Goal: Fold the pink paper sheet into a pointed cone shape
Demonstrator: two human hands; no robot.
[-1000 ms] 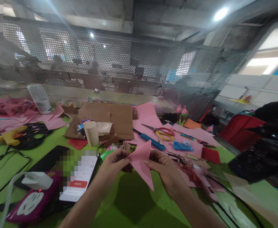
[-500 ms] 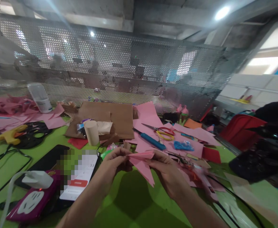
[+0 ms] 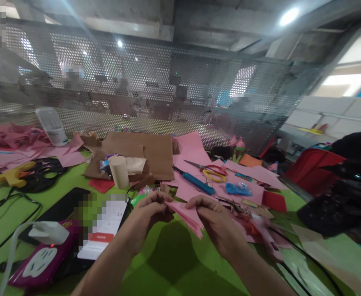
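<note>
A folded piece of pink paper is held above the green table between both hands. Its layers lie close together, fanning slightly at the lower right end. My left hand pinches its narrow left tip with thumb and fingers closed. On the right side, my right hand grips the upper edge, thumb in front and fingers behind. Just beyond the hands lie a blue-handled tool and scissors with red and yellow handles, on pink paper sheets.
Left of my arm are a lit phone, a purple power strip with a white plug, and a yellow glue gun. Brown cardboard and a cream roll stand behind. A pink glue gun with a cord lies right.
The paper's spread flaps have come together into a narrower folded shape. My right hand has shifted its fingers over the upper edge; my left hand stays about where it was.
</note>
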